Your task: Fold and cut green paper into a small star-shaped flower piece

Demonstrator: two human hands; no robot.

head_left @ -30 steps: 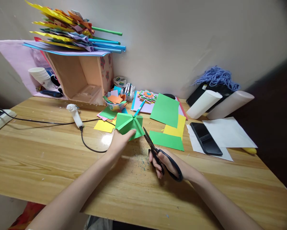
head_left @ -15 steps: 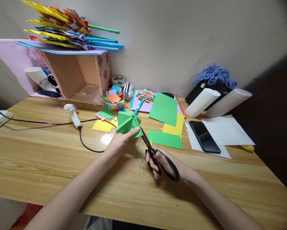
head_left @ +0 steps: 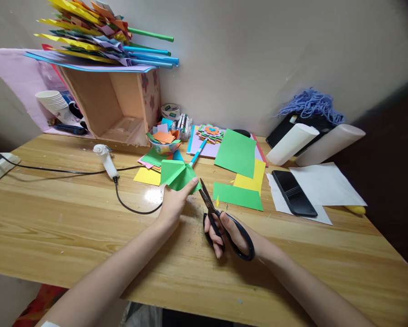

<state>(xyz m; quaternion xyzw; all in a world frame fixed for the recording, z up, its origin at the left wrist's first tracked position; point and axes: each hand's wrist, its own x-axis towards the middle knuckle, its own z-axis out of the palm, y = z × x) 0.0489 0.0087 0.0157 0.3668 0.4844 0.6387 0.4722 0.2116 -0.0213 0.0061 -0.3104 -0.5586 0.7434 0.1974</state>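
Observation:
Between the thumb and fingers of my left hand [head_left: 176, 200] is a piece of folded green paper [head_left: 173, 173], its creases meeting near the top. My right hand [head_left: 229, 231] grips a pair of black-handled scissors [head_left: 208, 204], fingers and thumb through the loops. The blades are parted, and their tips are close to the right edge of the green paper. Just beyond the paper lies a blue paper stick [head_left: 199, 152] that leads to a layered paper flower [head_left: 209, 133]. The fingers under the green paper are hidden.
Green sheets [head_left: 238, 196] and a yellow sheet [head_left: 258, 175] lie right of the scissors. A phone [head_left: 294, 193] rests on white paper. A glue gun [head_left: 106, 161] with its cord stands left. Behind are a bowl of scraps [head_left: 164, 147] and a box [head_left: 149, 97] topped with paper flowers [head_left: 88, 36].
The scissor blades have opened wider and drawn slightly back from the green paper's edge. My left hand has turned the paper a little to the left. The camera view has shifted slightly.

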